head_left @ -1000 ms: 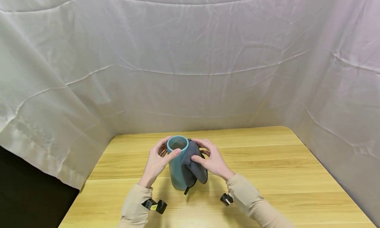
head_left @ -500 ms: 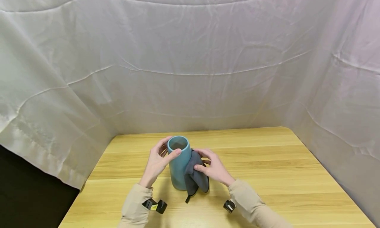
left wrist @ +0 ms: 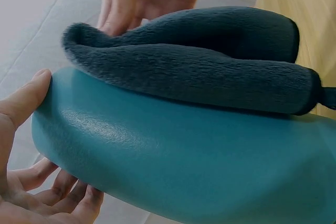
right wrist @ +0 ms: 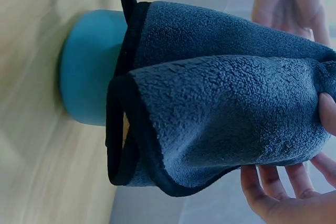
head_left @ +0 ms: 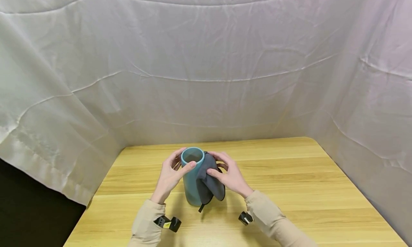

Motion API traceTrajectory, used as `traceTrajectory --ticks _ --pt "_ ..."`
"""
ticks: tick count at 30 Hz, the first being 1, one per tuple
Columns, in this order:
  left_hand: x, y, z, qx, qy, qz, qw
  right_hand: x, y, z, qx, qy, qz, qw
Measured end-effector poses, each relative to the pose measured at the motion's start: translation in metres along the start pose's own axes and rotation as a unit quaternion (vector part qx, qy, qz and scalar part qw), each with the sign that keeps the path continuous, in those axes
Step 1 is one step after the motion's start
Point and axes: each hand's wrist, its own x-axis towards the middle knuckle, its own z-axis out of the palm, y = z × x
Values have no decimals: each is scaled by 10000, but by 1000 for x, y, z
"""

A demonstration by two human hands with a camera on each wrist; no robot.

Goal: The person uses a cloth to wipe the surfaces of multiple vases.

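Our right hand (head_left: 230, 175) has slid the grey cloth (head_left: 209, 179) back up the teal vase (head_left: 192, 182), fingers pinching it, while our left hand (head_left: 168, 175) grips the rim.

Staged recording booth: white sheet backdrop (head_left: 206, 61) (wrinkled, 3 sides) w/ wood table (head_left: 289, 175).

No readable text, label, brand, number or sign in any view. Blue cup (head_left: 192, 182): plain surface, no print. Grey cloth (head_left: 210, 181): plain, black edging, no tag lettering visible. Small yellow patch on black wrist device (head_left: 167, 223): too small to read. White backdrop sheet (head_left: 206, 68) and wooden table (head_left: 289, 182): unmarked.
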Motion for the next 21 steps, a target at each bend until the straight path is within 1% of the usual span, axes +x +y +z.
traceTrajectory --ticks 3,6,8,13,15,21 --pt "0 0 0 2 14 0 10000 2 -2 0 5 27 -43 10000" --pt "0 0 0 -5 18 12 10000 1 0 -1 -25 -7 40 10000" --pt "0 -1 0 -10 22 20 10000 -1 3 -1 -82 -67 144 9998" --pt "0 0 0 5 32 5 10000 -9 13 1 -220 -324 569 9976" --pt "0 -1 -1 14 25 -6 10000 -12 17 1 -272 -390 635 9968" --pt "-1 -2 -1 32 10 3 10000 -16 22 3 -314 -365 617 9969"
